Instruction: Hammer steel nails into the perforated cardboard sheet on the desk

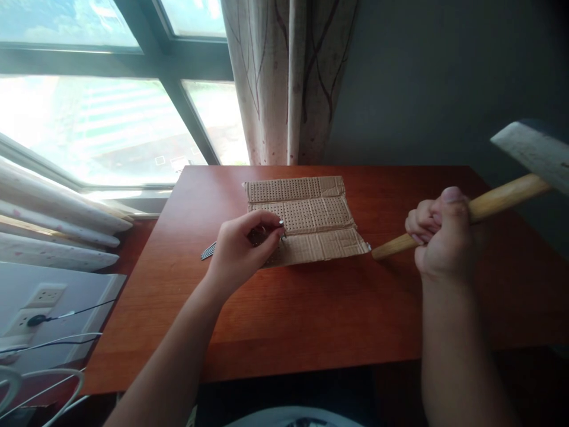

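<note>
A piece of cardboard (320,216) with rows of small holes lies on the wooden table, creased into three bands. Over its left front part, my left hand (246,243) pinches a nail (281,223) between thumb and forefinger, its head just showing above the fingertips. Several more nails (208,251) stick out to the left of that hand; what keeps them there is hidden. My right hand (444,231) is wrapped around the wooden handle of a hammer (507,198), raised over the right side of the table. The hammer's head is partly cut off by the frame's right edge.
The reddish wooden table (311,320) carries the cardboard. A window (111,118) and curtains (284,83) are behind and to the left. Wall sockets with a plug (38,320) and loose cables (57,341) are at the lower left.
</note>
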Demonstrator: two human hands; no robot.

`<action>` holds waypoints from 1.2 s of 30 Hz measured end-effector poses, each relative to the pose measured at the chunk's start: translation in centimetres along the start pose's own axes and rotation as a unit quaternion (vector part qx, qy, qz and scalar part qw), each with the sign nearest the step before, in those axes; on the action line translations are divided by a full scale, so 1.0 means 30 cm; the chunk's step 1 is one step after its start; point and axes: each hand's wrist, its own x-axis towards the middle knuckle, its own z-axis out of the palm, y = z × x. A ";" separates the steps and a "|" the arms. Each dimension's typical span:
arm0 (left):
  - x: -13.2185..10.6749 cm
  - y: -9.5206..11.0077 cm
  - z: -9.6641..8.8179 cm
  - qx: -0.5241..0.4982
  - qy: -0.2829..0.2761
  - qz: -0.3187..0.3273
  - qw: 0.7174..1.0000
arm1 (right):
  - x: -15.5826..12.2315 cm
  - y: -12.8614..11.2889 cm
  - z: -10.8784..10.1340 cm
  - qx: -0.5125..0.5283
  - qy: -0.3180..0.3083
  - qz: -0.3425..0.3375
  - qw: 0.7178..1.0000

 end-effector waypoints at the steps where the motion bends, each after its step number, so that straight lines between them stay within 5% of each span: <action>1: 0.000 0.001 0.001 0.009 0.001 0.004 1.000 | 0.000 0.001 0.000 0.000 -0.002 -0.001 1.000; 36: -0.008 0.003 -0.002 0.090 0.017 0.075 0.993 | 0.004 0.010 -0.006 -0.003 0.009 -0.010 1.000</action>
